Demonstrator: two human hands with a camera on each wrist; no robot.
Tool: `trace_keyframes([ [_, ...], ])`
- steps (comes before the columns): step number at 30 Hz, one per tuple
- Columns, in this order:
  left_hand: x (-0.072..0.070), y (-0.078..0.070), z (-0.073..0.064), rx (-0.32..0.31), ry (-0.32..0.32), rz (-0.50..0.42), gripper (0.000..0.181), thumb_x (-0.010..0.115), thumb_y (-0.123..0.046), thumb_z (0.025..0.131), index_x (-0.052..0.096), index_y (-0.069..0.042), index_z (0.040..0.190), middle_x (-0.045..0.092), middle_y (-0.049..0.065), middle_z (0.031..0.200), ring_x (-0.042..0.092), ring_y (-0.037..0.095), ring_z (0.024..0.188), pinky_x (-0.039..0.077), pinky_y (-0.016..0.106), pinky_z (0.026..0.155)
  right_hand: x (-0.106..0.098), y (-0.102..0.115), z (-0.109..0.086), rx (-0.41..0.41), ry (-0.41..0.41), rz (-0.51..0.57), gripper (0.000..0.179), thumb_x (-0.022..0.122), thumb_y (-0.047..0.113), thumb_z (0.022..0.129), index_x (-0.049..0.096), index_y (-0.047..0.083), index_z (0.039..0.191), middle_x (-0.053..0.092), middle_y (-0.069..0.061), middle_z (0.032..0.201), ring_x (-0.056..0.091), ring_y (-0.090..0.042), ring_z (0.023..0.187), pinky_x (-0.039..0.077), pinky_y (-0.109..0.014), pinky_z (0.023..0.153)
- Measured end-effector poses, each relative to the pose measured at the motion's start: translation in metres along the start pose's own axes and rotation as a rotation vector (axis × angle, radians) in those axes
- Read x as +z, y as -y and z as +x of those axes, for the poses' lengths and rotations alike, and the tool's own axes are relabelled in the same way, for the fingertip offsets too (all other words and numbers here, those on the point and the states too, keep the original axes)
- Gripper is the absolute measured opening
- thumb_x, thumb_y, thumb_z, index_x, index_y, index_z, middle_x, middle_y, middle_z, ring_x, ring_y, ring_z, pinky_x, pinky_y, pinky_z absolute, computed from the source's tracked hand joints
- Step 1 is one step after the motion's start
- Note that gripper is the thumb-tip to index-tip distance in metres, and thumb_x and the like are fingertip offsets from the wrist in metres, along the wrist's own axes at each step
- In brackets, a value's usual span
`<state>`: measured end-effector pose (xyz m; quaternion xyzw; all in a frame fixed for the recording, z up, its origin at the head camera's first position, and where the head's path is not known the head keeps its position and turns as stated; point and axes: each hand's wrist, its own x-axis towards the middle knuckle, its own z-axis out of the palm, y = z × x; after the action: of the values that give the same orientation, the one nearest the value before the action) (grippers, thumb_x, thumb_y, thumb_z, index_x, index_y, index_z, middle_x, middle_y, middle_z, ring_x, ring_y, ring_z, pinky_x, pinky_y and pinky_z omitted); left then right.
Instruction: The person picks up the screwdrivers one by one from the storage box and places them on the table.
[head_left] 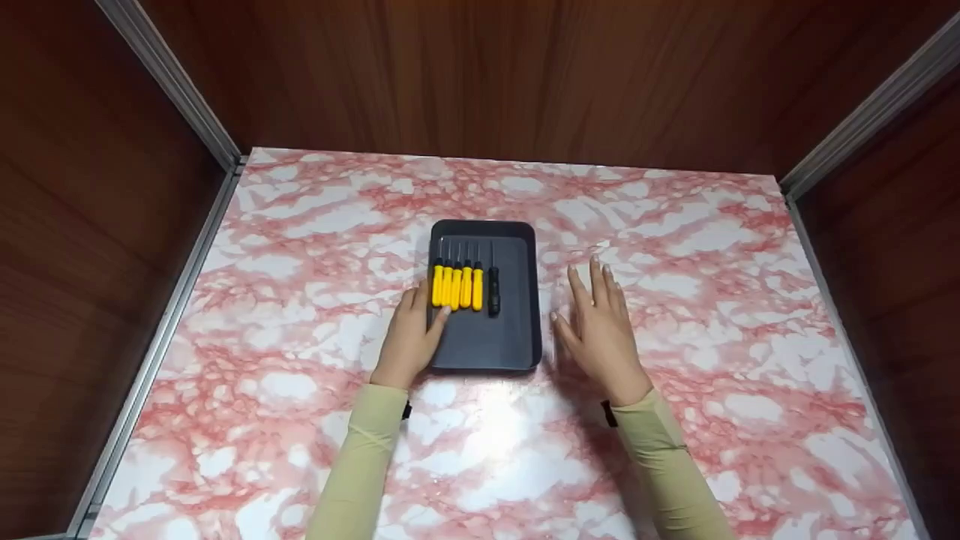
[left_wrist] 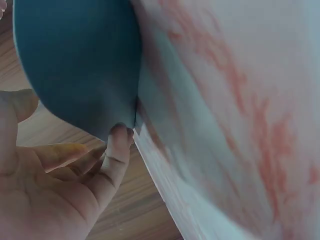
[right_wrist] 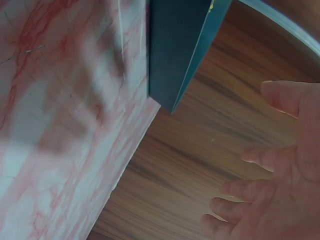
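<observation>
A dark grey tray [head_left: 487, 337] lies on the marbled tabletop. In its left half several yellow-handled screwdrivers [head_left: 457, 285] lie side by side, shafts pointing away. A black-handled screwdriver [head_left: 493, 291] lies just right of them. My left hand [head_left: 409, 334] holds the tray's left wall, thumb over the rim close to the yellow handles, other fingers outside. The left wrist view has a fingertip of this hand [left_wrist: 60, 195] against the tray's outer wall [left_wrist: 80, 65]. Apart from the tray, my right hand [head_left: 604, 337] is held to its right with fingers spread, holding nothing.
Around the tray spreads the red-and-white marbled tabletop [head_left: 712, 315]. Dark wood panels [head_left: 487, 75] stand behind it and at both sides, with metal rails [head_left: 180, 90] along the corners. Light green sleeves [head_left: 360, 465] cover both forearms.
</observation>
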<state>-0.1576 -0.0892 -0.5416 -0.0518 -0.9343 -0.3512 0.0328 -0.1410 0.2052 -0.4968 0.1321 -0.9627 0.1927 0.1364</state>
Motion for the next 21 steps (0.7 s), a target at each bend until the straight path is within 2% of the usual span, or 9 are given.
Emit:
trace_keyframes([
  [10,0.009,0.001,0.001,0.018,-0.003,0.003,0.062,0.054,-0.027,0.098,0.030,0.002,0.147,0.045,0.022,0.131,0.055,0.033,0.108,0.045,0.044,0.091,0.006,0.011,0.001,-0.067,0.019,0.001,0.070,0.060,0.034,0.093,0.029,0.007,0.150,0.015,-0.016,0.156,0.014,-0.039,0.141,0.012,-0.049,0.112],
  [21,0.010,-0.001,-0.001,0.017,0.017,0.072,0.063,0.056,-0.015,0.097,0.024,0.002,0.148,0.044,0.024,0.132,0.060,0.031,0.094,0.050,0.038,0.080,0.011,0.017,0.002,-0.086,0.039,-0.003,0.068,0.056,0.035,0.095,0.029,0.007,0.150,0.016,-0.015,0.156,0.014,-0.038,0.141,0.011,-0.049,0.112],
])
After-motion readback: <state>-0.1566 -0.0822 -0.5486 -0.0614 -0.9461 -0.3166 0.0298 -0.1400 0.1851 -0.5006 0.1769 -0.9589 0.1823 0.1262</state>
